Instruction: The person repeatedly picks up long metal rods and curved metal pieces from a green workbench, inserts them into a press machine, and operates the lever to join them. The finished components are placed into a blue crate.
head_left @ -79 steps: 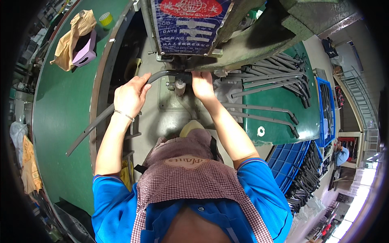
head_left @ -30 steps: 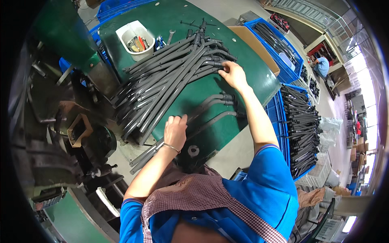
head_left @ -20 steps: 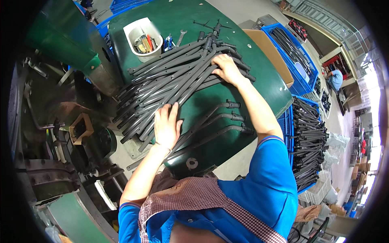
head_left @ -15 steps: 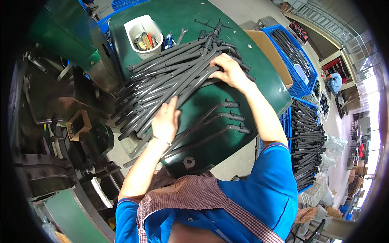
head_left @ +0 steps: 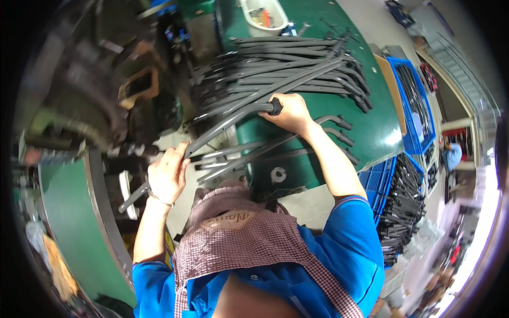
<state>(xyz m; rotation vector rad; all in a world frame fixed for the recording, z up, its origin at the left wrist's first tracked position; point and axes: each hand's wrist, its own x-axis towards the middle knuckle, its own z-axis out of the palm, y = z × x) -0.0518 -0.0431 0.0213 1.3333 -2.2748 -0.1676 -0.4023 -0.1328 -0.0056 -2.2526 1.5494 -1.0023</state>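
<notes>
A bent black metal tube (head_left: 225,124) is held in front of me, slanting down to the left. My right hand (head_left: 289,113) is closed round its upper end, by a dark collar. Lower on the same tube, my left hand (head_left: 168,172) grips it, and the tube's bare end sticks out past the hand. Beyond my hands a pile of similar black tubes (head_left: 291,66) lies on the green table (head_left: 379,114). A few separate tubes (head_left: 254,151) rest nearer to me, partly behind my right forearm.
A white tub (head_left: 266,20) with tools stands at the table's far edge. To the right are blue crates (head_left: 424,127) and a stack of black tubes (head_left: 400,212). Dark machinery and a green panel (head_left: 79,212) fill the left. Another person (head_left: 453,156) is far right.
My view has turned left. Both hands have come away from the pile, and a tube is drawn toward me, down and left. My left hand has closed on it.
</notes>
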